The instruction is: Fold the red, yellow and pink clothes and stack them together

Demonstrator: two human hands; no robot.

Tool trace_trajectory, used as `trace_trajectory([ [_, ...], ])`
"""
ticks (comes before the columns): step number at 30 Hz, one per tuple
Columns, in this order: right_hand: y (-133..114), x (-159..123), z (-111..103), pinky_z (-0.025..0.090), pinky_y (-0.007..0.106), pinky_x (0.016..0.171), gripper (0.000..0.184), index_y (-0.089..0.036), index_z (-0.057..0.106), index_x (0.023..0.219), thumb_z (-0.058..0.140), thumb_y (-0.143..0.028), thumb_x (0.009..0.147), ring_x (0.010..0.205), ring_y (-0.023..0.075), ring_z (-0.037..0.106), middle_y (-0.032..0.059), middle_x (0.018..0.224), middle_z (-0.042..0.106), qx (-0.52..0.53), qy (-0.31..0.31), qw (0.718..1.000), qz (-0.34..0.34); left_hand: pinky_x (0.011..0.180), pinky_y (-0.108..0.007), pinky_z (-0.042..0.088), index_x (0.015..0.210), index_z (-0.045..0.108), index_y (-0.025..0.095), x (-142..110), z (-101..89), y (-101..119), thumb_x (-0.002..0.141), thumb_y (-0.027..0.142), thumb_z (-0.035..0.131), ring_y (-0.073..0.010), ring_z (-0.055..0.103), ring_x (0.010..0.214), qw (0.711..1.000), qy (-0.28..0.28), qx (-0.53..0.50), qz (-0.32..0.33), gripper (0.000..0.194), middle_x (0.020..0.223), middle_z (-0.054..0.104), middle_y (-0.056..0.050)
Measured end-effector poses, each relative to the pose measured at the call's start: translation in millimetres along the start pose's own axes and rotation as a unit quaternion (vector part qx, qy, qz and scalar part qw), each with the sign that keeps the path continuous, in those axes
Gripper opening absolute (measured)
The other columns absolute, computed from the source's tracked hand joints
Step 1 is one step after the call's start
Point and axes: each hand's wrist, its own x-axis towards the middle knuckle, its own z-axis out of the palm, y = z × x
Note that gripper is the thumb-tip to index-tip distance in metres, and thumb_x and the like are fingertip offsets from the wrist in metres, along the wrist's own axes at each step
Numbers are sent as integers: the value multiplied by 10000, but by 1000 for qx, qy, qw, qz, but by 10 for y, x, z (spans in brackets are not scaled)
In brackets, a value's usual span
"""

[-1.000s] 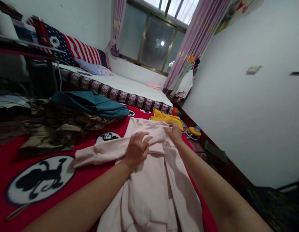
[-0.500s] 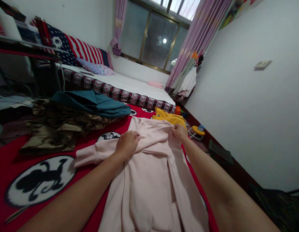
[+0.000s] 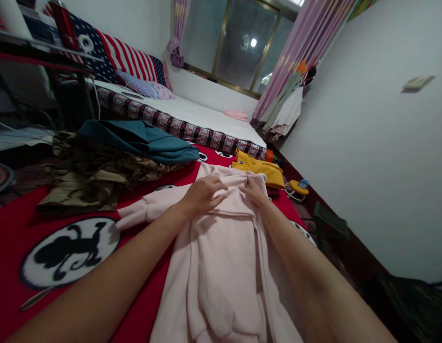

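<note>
1. Straight ahead of me, from 6 o'clock up to 12, lies the pink sweatshirt [image 3: 224, 267], one sleeve drawn across toward 10 o'clock.
2. Under it spreads a red cover [image 3: 10, 238] with black-and-white round motifs; a slim pointed thing [image 3: 37, 299] rests on it between 9 and 10.
3. My left hand [image 3: 205, 194] lies on the sweatshirt at 12, fingers loosely spread, thumb apart, clutching nothing.
4. My right hand [image 3: 254, 189], just right of 12, has its fingers curled on a fold of the sweatshirt near its far end, gripping it.
5. At 10 to 11, a camouflage garment [image 3: 81, 188] is heaped with a teal garment [image 3: 145, 140] on top.
6. Just past my right hand, toward 1, a yellow garment [image 3: 262, 171] lies on the cover.
7. Near half past 1, a small blue item [image 3: 304, 183] sits on a round yellow seat [image 3: 296, 189].
8. At 10, the desk [image 3: 62, 51] carries a red bottle [image 3: 65, 26]; its walls hide whatever is inside.
9. Beyond, from 11 to 12, a bed [image 3: 203, 110] bears a pale patterned pillow [image 3: 147, 86] and folded pink cloth [image 3: 236, 114].
</note>
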Motion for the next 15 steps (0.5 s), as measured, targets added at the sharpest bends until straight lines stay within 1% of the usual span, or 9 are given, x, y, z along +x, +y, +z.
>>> trace_trajectory([
  [2, 12, -111, -1, 410, 306, 982, 522, -121, 558, 1225, 640, -259, 728, 1112, 195, 553, 108, 1232, 614, -1, -19, 1000, -12, 872, -323, 452, 1030, 701, 213, -45, 100, 37, 853, 299, 600, -207, 605, 982, 995, -84, -22, 42, 222, 1042, 685, -59],
  [3, 10, -181, -23, 397, 315, 1002, 496, -123, 573, 1200, 646, -252, 727, 1136, 201, 543, 112, 1241, 607, -7, -22, 1000, -15, 860, -325, 453, 1011, 705, 219, -70, 134, 49, 833, 294, 615, -209, 608, 967, 993, -111, -21, 46, 213, 1030, 688, -56],
  [4, -1, -266, -57, 387, 323, 1014, 460, -125, 586, 1176, 641, -243, 735, 1150, 207, 537, 116, 1240, 607, -10, -20, 1000, -15, 856, -328, 451, 983, 708, 221, -93, 156, 58, 811, 278, 625, -211, 607, 960, 991, -126, -16, 43, 199, 1018, 689, -55],
  [7, -121, -639, -208, 410, 318, 971, 325, -147, 617, 1118, 578, -248, 811, 1094, 206, 572, 107, 1180, 631, -38, -3, 999, -33, 877, -349, 432, 886, 711, 219, -126, 161, 95, 753, 196, 619, -226, 596, 977, 991, -134, 13, 19, 164, 970, 687, -57],
  [10, -355, -1153, -366, 444, 292, 833, 254, -198, 630, 1070, 543, -327, 869, 951, 197, 615, 71, 1071, 652, -132, 4, 990, -58, 851, -376, 419, 818, 709, 215, -111, 160, 186, 735, 143, 606, -255, 580, 977, 988, -145, 56, 20, 151, 921, 682, -69],
  [13, -572, -1626, -471, 439, 293, 743, 333, -198, 590, 1091, 606, -400, 826, 915, 223, 619, 82, 1038, 646, -236, -19, 971, -31, 740, -338, 419, 815, 708, 214, -107, 235, 304, 798, 126, 559, -242, 577, 894, 985, -152, 71, 40, 174, 868, 660, -79],
  [15, -636, -1829, -517, 425, 291, 704, 336, -178, 568, 1099, 607, -352, 815, 915, 234, 624, 106, 1056, 641, -281, -42, 959, 2, 667, -310, 406, 828, 706, 213, -121, 298, 354, 838, 129, 523, -217, 572, 814, 985, -148, 76, 36, 202, 850, 641, -76],
])
